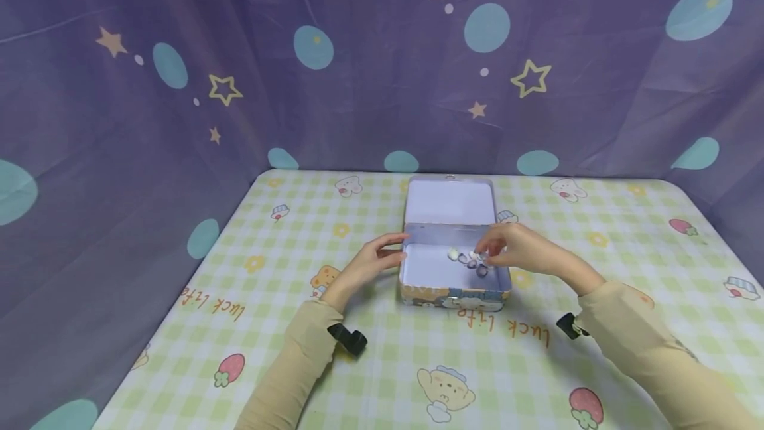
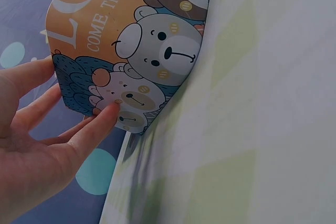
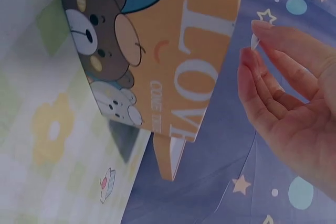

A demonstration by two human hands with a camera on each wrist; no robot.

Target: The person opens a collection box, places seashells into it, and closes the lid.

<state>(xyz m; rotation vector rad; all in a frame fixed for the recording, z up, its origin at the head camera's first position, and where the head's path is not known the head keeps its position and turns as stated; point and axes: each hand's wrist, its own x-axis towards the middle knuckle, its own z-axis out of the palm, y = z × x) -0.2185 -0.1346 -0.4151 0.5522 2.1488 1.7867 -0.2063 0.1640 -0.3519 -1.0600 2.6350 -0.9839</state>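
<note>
A rectangular tin box [image 1: 455, 276] with bears printed on its sides stands on the table, its hinged lid [image 1: 450, 201] swung back. Several small shell-like pieces [image 1: 482, 271], pale and dark, lie in the right half of the box. My left hand [image 1: 371, 263] touches the box's left side with its fingers extended, seen against the printed side wall [image 2: 157, 51] in the left wrist view. Over the box's right edge, my right hand [image 1: 518, 249] pinches a small thin white piece [image 3: 255, 41], apparently a shell, between thumb and fingertips. The fingers partly hide the pieces below.
A green-and-white checked tablecloth [image 1: 370, 363] with cartoon prints covers the table. Behind and beside it hangs a purple curtain [image 1: 370, 98] with stars and blue spots. Black straps with small devices [image 1: 349, 339] sit at both wrists.
</note>
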